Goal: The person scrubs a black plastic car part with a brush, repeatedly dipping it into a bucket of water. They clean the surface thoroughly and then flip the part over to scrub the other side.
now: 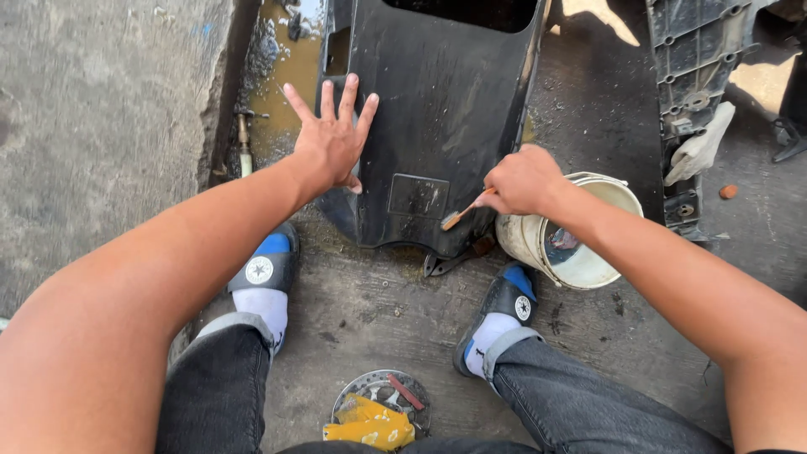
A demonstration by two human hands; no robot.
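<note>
- Presently the person squats on a concrete floor [370, 311] over a large black plastic panel [445, 92], which lies flat ahead of both feet and runs up out of the top of the view.
- Left hand [332, 143]: fingers spread wide, palm flat on the left part of the panel, bearing down on it.
- Right hand [523, 179]: closed in a fist round the handle of a small brush [461, 215]; the bristle end touches the panel's lower edge, just beside a square recessed patch [418, 195].
- White bucket [580, 252] stands tilted just right of the panel, touching or nearly touching the right wrist; contents unclear.
- Muddy water [286, 67] lies in a channel by the wall at upper left, with a small pipe [245, 147] in it.
- Second dark ribbed part [693, 76] lies at upper right with a pale rag [702, 143] on it.
- Metal disc [382, 395] and yellow cloth [370, 429] lie between the knees.
- Judgement: scrubbing appears to be in hand. To do it well, keep the spread palm firm so the panel does not slide, work the bristles in short strokes along edges and the recess, and mind the elbow near the bucket.
</note>
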